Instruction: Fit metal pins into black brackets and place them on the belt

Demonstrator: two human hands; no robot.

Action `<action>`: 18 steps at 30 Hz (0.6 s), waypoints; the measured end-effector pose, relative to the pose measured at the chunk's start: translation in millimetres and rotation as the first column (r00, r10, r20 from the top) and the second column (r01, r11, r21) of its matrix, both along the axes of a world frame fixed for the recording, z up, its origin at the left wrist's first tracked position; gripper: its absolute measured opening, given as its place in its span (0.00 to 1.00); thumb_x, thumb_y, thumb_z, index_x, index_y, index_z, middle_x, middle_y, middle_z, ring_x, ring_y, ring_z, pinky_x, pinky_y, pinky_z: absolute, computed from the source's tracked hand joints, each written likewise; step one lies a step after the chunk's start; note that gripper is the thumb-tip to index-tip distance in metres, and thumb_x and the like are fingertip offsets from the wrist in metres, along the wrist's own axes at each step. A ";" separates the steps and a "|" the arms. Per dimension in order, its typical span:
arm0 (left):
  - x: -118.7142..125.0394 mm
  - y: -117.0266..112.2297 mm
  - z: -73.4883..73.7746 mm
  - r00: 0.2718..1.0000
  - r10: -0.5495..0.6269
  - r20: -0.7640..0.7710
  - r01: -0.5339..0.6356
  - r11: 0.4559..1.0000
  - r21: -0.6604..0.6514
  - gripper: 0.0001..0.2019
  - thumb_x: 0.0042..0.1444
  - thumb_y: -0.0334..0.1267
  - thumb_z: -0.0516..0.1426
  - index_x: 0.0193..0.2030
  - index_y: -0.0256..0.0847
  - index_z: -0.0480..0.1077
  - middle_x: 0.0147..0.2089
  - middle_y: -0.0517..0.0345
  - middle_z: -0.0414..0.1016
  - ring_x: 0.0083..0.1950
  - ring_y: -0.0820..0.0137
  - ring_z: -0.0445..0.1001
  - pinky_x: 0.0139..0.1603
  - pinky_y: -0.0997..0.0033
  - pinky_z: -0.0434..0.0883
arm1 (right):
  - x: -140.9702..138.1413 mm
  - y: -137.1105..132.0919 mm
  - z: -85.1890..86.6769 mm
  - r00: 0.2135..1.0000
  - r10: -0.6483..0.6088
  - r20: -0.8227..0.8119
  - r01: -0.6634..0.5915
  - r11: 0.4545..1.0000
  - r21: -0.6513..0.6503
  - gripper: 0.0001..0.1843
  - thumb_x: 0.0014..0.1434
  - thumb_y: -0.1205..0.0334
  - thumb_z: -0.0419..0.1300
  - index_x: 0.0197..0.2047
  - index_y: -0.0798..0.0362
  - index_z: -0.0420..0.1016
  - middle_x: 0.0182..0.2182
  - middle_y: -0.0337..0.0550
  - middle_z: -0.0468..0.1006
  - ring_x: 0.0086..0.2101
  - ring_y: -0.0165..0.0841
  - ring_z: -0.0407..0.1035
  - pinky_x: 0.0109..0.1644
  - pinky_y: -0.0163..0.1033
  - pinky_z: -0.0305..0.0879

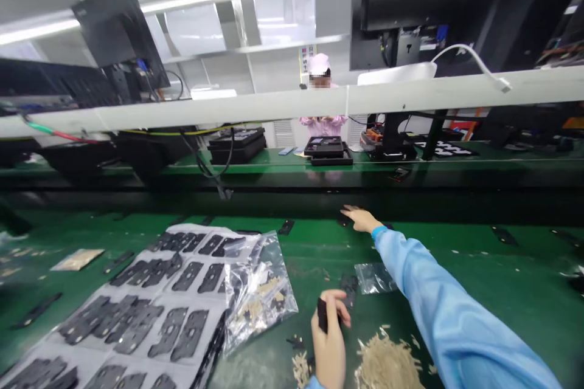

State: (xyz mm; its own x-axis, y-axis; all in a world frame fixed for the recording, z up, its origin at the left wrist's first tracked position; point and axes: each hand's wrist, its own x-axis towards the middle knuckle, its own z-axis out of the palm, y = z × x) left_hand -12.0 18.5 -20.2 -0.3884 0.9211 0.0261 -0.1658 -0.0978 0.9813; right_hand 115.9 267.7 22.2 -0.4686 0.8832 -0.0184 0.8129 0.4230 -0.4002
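My left hand (332, 340) is closed around a small black plate-like part (322, 315), held just above the green bench. My right hand (362, 219) reaches to the far side, fingers stretched out over another dark flat part (343, 221); whether they touch it is unclear. A black plastic plate (349, 290) lies just beyond my left hand. Near my left wrist is a heap of small beige pieces (387, 364). To the left, a clear plastic bag (261, 298) holds similar pieces. Beside it, a grey compartment tray (166, 304) carries several black plates.
An empty-looking clear bag (375, 278) lies under my right forearm. Along the far strip are scattered black plates (286, 227). A white rail (292, 106) crosses above, with monitors (415, 6) over it. A person in pink (323, 124) works beyond.
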 end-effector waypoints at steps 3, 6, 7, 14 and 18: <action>6.7 0.2 -8.7 0.999 0.034 0.018 -0.033 0.999 -0.025 0.26 0.52 0.61 0.49 0.29 0.37 0.70 0.17 0.62 0.62 0.20 0.73 0.62 0.25 0.74 0.62 | -2.3 21.6 -3.2 0.996 -0.023 0.087 0.025 0.999 -0.028 0.15 0.62 0.60 0.56 0.52 0.55 0.66 0.50 0.48 0.68 0.45 0.38 0.68 0.47 0.49 0.67; 12.9 1.2 -18.3 0.999 0.022 0.034 -0.021 0.999 -0.032 0.27 0.52 0.62 0.48 0.28 0.37 0.70 0.17 0.62 0.61 0.20 0.73 0.61 0.23 0.74 0.61 | 2.1 33.5 -7.0 0.981 -0.072 0.180 0.089 0.992 -0.093 0.15 0.62 0.60 0.56 0.51 0.55 0.66 0.48 0.47 0.69 0.44 0.37 0.68 0.45 0.48 0.68; 14.6 1.3 -20.3 0.999 0.012 0.039 -0.011 0.999 -0.032 0.26 0.53 0.61 0.48 0.28 0.37 0.70 0.17 0.62 0.60 0.19 0.73 0.61 0.23 0.74 0.60 | 5.4 36.3 -7.8 0.974 -0.089 0.207 0.115 0.987 -0.115 0.15 0.62 0.60 0.56 0.51 0.55 0.66 0.48 0.47 0.69 0.43 0.37 0.69 0.45 0.47 0.68; 14.7 -4.1 -11.6 0.998 -0.051 0.045 0.053 0.998 -0.027 0.25 0.56 0.58 0.47 0.28 0.36 0.69 0.19 0.60 0.63 0.22 0.73 0.62 0.26 0.73 0.63 | 26.5 31.8 -9.2 0.964 -0.117 0.239 0.153 0.979 -0.137 0.16 0.62 0.60 0.56 0.52 0.56 0.66 0.48 0.47 0.70 0.43 0.37 0.69 0.45 0.47 0.68; 11.7 -7.6 0.8 0.996 -0.081 0.044 0.081 0.997 -0.008 0.22 0.57 0.55 0.49 0.29 0.36 0.69 0.19 0.61 0.63 0.22 0.74 0.63 0.27 0.75 0.64 | 12.8 -1.2 -13.8 0.989 -0.068 0.131 0.076 0.995 -0.060 0.16 0.62 0.60 0.56 0.51 0.56 0.66 0.48 0.47 0.70 0.43 0.37 0.69 0.45 0.47 0.68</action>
State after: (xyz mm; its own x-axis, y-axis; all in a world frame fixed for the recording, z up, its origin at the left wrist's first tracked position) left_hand -0.3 10.9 -19.3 -0.3133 0.9497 0.0013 -0.2158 -0.0725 0.9737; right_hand 128.7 266.5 8.4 -0.3939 0.9095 -0.1326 0.8868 0.3382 -0.3150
